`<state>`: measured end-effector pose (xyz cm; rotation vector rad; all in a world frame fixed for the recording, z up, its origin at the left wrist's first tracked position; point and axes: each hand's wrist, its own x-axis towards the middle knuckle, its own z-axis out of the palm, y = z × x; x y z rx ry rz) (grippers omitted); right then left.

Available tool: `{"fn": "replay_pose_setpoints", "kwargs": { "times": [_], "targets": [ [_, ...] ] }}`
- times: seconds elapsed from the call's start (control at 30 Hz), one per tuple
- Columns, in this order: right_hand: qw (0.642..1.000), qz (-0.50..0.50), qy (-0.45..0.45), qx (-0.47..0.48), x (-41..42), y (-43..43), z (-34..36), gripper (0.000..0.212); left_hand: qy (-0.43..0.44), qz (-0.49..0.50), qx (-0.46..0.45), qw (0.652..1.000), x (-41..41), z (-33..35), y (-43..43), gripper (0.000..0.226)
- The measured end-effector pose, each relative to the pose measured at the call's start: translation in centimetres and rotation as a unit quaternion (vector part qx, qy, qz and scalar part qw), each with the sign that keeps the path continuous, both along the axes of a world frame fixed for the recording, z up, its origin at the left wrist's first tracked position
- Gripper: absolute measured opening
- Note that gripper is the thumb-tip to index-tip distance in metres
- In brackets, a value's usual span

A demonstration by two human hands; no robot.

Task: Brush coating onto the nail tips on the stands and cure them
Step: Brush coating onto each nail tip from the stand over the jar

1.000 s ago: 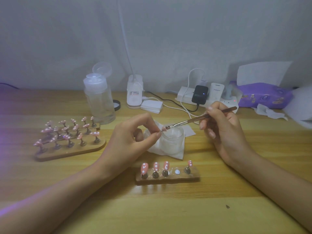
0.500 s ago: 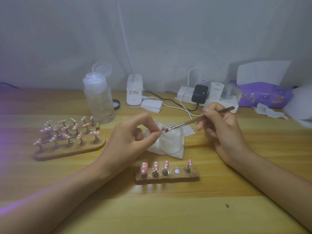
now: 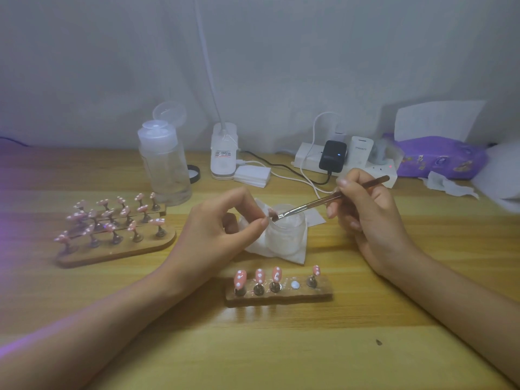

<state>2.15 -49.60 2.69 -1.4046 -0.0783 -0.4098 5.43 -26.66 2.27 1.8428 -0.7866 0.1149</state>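
Note:
My left hand (image 3: 216,232) pinches a small pink nail tip (image 3: 270,213) between thumb and forefinger, above a frosted jar (image 3: 287,235). My right hand (image 3: 368,218) grips a thin brush (image 3: 323,200); its bristle end touches the held nail tip. In front of me lies a small wooden stand (image 3: 278,294) carrying several pink nail tips with white dots and one bare magnet spot. A larger wooden stand (image 3: 118,249) at the left holds several rows of pink nail tips.
The jar sits on a white wipe (image 3: 284,253). Behind stand a clear pump bottle (image 3: 164,164), a white lamp base (image 3: 224,152), a pad stack (image 3: 252,175), a power strip with chargers (image 3: 346,161) and a purple tissue pack (image 3: 439,159).
The brush tip has slid a little left along the pinched nail tip, and my right hand shifted slightly with it. My left hand has stayed in place.

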Motion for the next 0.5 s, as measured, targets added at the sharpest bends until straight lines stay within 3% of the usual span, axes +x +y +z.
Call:
{"fn": "replay_pose_setpoints", "kwargs": {
  "times": [0.5],
  "targets": [
    [1.0, -0.004, -0.014, 0.004, -0.14, 0.03, 0.18, 0.031, 0.016, 0.001, -0.004, 1.0, 0.08, -0.08, 0.03, 0.021]
  ]
}}
